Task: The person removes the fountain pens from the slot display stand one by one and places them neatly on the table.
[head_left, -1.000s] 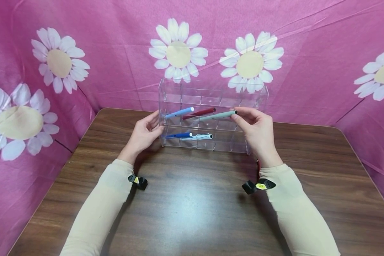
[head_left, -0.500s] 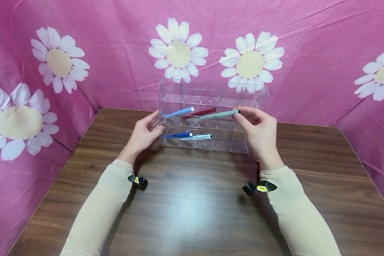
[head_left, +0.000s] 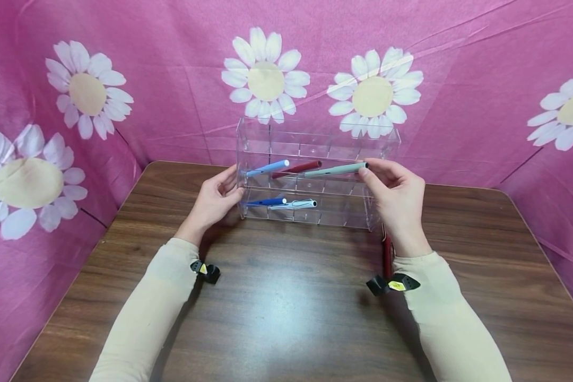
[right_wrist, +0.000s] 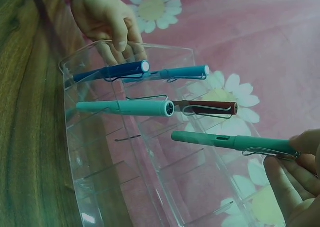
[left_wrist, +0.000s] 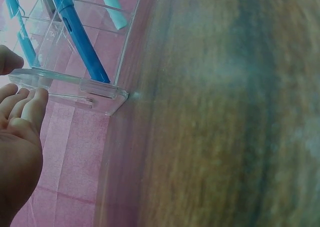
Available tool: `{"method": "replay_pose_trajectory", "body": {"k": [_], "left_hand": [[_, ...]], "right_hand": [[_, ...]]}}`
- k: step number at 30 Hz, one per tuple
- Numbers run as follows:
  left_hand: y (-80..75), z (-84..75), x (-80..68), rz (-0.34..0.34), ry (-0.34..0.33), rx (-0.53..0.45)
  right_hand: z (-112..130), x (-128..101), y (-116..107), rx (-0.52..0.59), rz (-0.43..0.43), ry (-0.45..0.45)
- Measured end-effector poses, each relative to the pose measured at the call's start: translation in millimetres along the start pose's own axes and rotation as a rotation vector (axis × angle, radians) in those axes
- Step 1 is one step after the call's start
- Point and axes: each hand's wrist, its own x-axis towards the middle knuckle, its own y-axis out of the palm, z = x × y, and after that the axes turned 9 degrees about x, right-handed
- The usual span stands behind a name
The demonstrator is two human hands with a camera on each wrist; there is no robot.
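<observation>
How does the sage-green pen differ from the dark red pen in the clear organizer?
The sage-green pen is pinched at its end by the right hand; the dark red pen is untouched. The green one sticks out farther right. Both are capped, lying in the acrylic organizer's middle tier.

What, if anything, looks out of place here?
One dark red pen lies loose on the table, partly hidden under the right wrist, outside the clear rack that holds the others. Nothing looks spilled or damaged.
</observation>
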Motion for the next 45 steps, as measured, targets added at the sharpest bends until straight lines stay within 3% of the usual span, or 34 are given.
{"method": "replay_pose_trajectory", "body": {"k": [5, 37, 45], "left_hand": [[-0.1, 1.1, 0.1, 0.001, -0.003, 0.006], [0.8, -3.4, 0.0, 0.0, -0.007, 0.013], [0.6, -5.4, -2.0, 0.004, -0.009, 0.016]], "right_hand": [[2.9, -1.2, -2.4, 0.085, -0.022, -0.014], [12.4, 1.0, -23.0, 0.312, -0.089, -0.081], [14.1, 0.1, -32.7, 0.267, -0.09, -0.105]]}}
